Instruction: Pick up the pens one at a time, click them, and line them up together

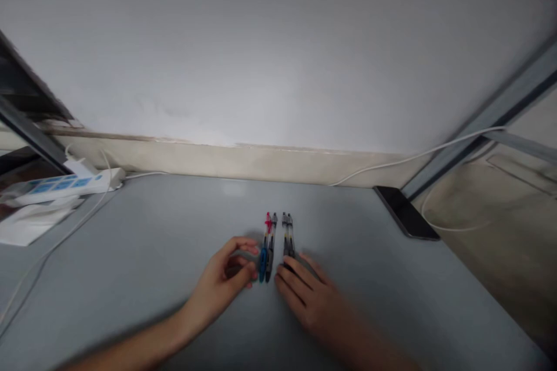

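Note:
Two pairs of pens lie side by side on the grey table, pointing away from me, with a narrow gap between the pairs. In the left pair are a pen with a blue grip and red clip (263, 261) and a black-gripped pen (270, 252). The right pair is two dark pens, one (285, 235) beside the other (291, 235). My left hand (228, 272) is curved with fingers apart, fingertips right beside the blue grip; contact is unclear. My right hand (307, 293) has its fingers stretched over the near ends of the right pair, hiding them.
A white power strip (82, 182) with a plug and cable sits at the left, by a white packet (35, 223). A black phone (407, 213) lies at the right edge. A white cable (391, 163) runs along the wall behind the table (174, 220).

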The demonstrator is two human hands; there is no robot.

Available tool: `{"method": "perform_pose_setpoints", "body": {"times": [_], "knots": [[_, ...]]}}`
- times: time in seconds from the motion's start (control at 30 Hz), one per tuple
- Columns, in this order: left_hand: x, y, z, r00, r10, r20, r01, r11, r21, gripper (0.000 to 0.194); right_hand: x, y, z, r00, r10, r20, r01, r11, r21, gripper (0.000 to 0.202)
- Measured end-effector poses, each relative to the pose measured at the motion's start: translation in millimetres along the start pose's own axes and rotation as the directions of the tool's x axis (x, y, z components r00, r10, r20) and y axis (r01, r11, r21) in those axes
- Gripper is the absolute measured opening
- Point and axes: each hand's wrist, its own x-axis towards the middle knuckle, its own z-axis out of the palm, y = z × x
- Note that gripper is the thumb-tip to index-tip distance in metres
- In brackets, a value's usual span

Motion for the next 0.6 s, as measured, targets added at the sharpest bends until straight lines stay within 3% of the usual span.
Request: {"method": "perform_pose_setpoints", "body": {"times": [0.33, 0.6], "knots": [[-11.1, -1.2, -3.0, 0.991, 0.110, -0.074, -0.108, 0.994, 0.031, 0.025, 4.6, 1.6, -8.7, 0.999, -0.038, -0.039, 0.041, 0.996, 0.079, 0.032], [-12.1, -2.8, -1.2, 0.987, 0.132, -0.093, -0.130, 0.991, 0.025, 0.021, 8.4, 9.5, -44.7, 1.000, -0.007, -0.004, 0.008, 0.958, 0.286, 0.037]]}}
